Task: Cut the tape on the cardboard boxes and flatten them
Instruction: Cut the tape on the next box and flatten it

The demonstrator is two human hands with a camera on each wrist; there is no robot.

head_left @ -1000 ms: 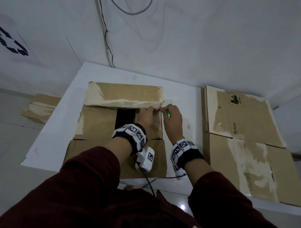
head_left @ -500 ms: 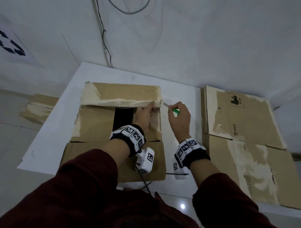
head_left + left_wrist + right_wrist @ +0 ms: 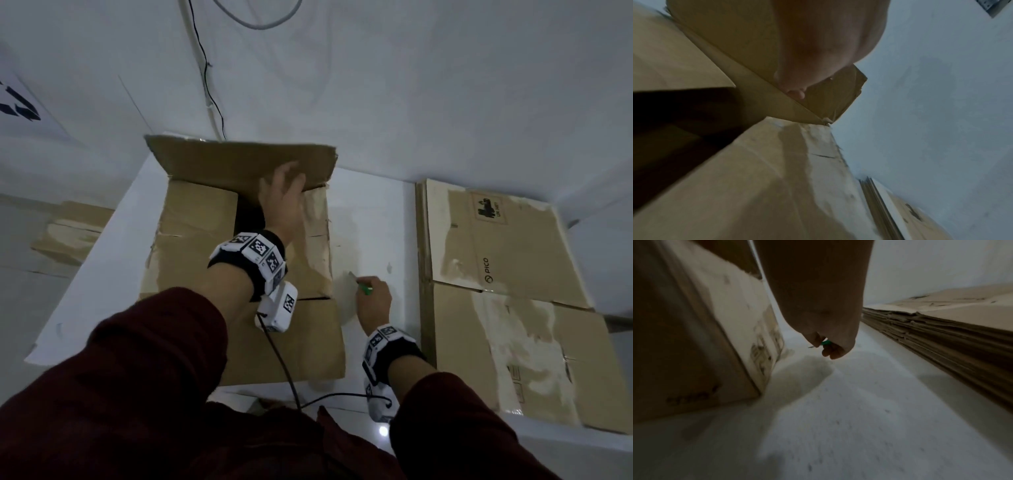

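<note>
Head view shows the left hand (image 3: 282, 198), fingers straight, pushing the box's (image 3: 239, 274) far flap (image 3: 222, 164) open at upper centre, the right hand (image 3: 373, 301) gripping the green cutter (image 3: 363, 288) lower right; next, probably, open remaining flaps and flatten.

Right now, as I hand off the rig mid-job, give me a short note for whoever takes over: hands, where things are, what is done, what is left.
Left hand: fingers straight, pushing the far flap of the cardboard box up and open.
Right hand: grips the green-handled cutter, blade out, over the white table beside the box, clear of the cardboard.
Stack of flattened boxes lies to the right on the table.
Done: the far flap is free and raised; the box top is open.
Left: the box itself stands unflattened; cut any remaining tape, collapse it, add it to the stack. Whether bottom tape remains cannot be seen.
</note>
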